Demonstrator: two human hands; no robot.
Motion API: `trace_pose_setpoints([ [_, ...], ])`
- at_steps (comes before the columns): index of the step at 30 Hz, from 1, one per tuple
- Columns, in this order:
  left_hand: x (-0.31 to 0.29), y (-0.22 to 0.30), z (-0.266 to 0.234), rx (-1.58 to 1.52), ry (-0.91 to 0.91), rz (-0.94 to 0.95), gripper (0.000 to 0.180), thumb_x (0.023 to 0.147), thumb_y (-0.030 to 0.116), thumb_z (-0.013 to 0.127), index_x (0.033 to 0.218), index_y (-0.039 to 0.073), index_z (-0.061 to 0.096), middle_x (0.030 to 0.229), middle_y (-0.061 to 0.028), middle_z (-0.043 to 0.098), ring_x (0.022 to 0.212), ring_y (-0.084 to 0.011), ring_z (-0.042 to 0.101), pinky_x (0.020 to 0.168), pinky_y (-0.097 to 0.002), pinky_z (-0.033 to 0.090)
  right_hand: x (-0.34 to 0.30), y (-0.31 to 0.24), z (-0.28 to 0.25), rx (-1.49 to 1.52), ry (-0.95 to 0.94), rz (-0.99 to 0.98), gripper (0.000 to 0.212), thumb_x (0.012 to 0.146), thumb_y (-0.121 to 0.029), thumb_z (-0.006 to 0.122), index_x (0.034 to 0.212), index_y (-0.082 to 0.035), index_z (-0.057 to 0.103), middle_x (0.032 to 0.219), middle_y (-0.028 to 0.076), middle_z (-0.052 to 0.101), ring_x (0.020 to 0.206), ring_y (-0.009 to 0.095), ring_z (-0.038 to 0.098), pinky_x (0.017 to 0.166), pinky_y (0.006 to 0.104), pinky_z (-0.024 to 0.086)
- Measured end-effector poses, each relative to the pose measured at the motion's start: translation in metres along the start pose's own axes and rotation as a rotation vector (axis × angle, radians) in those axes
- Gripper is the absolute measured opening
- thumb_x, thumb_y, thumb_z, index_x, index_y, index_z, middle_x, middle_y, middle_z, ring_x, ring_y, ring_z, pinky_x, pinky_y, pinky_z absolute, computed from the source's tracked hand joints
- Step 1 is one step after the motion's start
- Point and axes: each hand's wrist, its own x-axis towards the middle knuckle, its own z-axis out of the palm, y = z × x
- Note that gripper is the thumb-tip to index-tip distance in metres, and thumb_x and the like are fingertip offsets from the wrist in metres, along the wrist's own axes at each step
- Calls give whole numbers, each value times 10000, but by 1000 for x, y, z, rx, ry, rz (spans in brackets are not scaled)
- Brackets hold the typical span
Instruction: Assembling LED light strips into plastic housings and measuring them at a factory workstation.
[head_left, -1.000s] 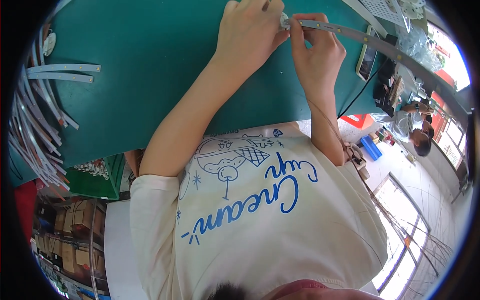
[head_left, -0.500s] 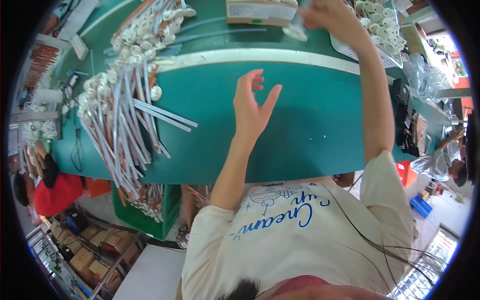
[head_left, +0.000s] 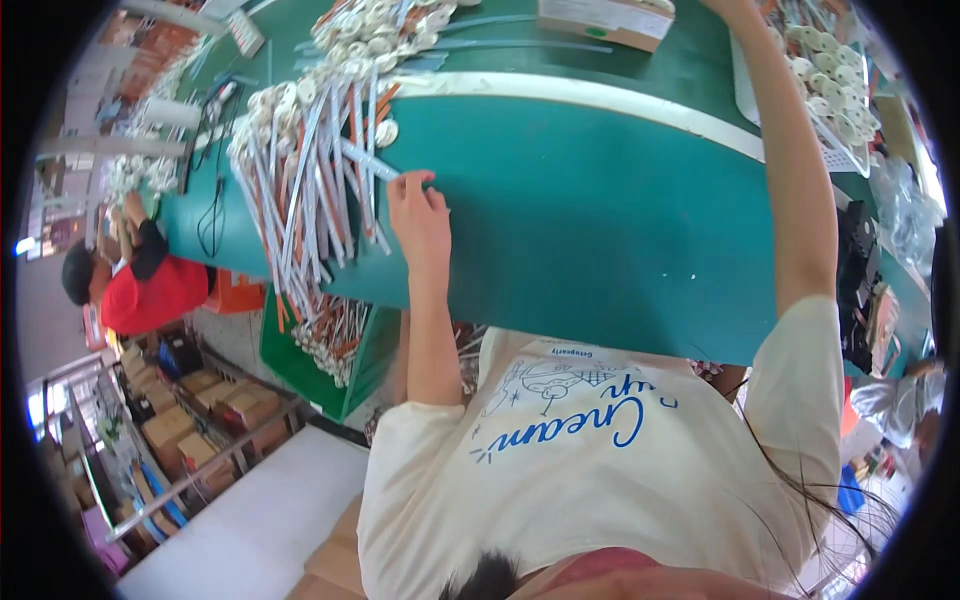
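My left hand (head_left: 420, 220) is at the right side of a heap of flat pale and orange strips (head_left: 310, 190), its fingers curled over the ends of pale strips (head_left: 368, 160) that stick out from the heap. The strips' tips are mostly hidden under the hand. Round white discs (head_left: 290, 105) lie bunched at the heap's far end. My right arm (head_left: 795, 170) reaches far forward on the right. Only the edge of my right hand (head_left: 728, 6) shows at the top of the picture; its fingers are cut off.
A cardboard box (head_left: 605, 22) stands at the back of the green table (head_left: 580, 220). A white basket (head_left: 845, 150) of discs is at the far right. Below the table's left edge, a green crate (head_left: 355, 375) holds more strips. A person in red (head_left: 160, 290) works at left.
My left hand has moved left from over the bare table onto the protruding strips, its fingers curling. My right hand has mostly left the top of the picture. The view has shifted.
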Motion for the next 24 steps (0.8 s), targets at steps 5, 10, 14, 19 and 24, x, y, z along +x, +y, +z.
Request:
trace_pose_setpoints([
  [5,-4,5,-24,-685,72,-371,264,742,-110,553,976,2,505,1008,-114,520,869,-201,555,751,-303,485,-73,41,23,-153,-189,-29,260,867,-180,603,1094,-66,546,859,66,615,719,140,616,654,268,497],
  [10,-24,18,-51,-1702,-7,-491,228,781,-141,508,946,13,478,976,-113,541,917,-190,566,808,-284,494,-183,-83,20,567,-421,-77,435,811,-111,650,1224,-157,522,930,79,615,714,164,592,669,283,502],
  [14,-32,55,-56,-1861,-134,-434,223,784,-143,504,919,34,497,981,-89,557,932,-175,570,858,-279,487,-216,-137,56,920,-725,-10,593,795,-112,668,1331,-205,431,1023,94,598,798,165,599,721,294,507],
  [19,-40,84,-51,-1750,-274,-301,198,805,-80,570,955,42,525,992,-65,569,911,-154,577,818,-258,479,-227,-164,109,1274,-606,-200,485,845,-144,603,1307,-161,458,1048,88,598,881,182,599,793,312,499],
  [24,7,35,-70,-275,103,-92,209,803,158,662,960,34,599,853,-74,629,764,-184,601,684,-303,473,-233,-142,117,909,-576,-329,364,855,-44,515,1207,-134,542,1026,119,592,903,289,588,780,345,475],
])
